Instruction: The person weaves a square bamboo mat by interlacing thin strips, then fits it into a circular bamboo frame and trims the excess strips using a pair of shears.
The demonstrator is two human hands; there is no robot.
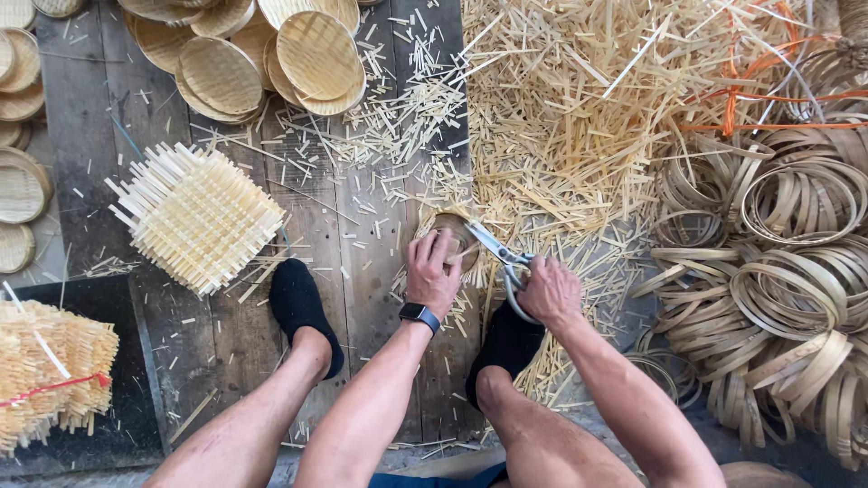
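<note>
My left hand [431, 271] grips a small round woven bamboo tray [449, 231], held on edge over the wooden floor. My right hand [548, 291] holds a pair of metal scissors [497, 254] by the handles; the blades reach up-left to the tray's rim. A dark watch sits on my left wrist. Both feet in black socks rest on the planks beneath my arms.
A stack of square woven bamboo mats [196, 215] lies at left. Finished round trays [271, 54] pile at the top. Bamboo offcuts [561, 117] heap at top centre. Bamboo hoop rings [778, 271] fill the right side. Another bundle of mats [45, 370] sits at lower left.
</note>
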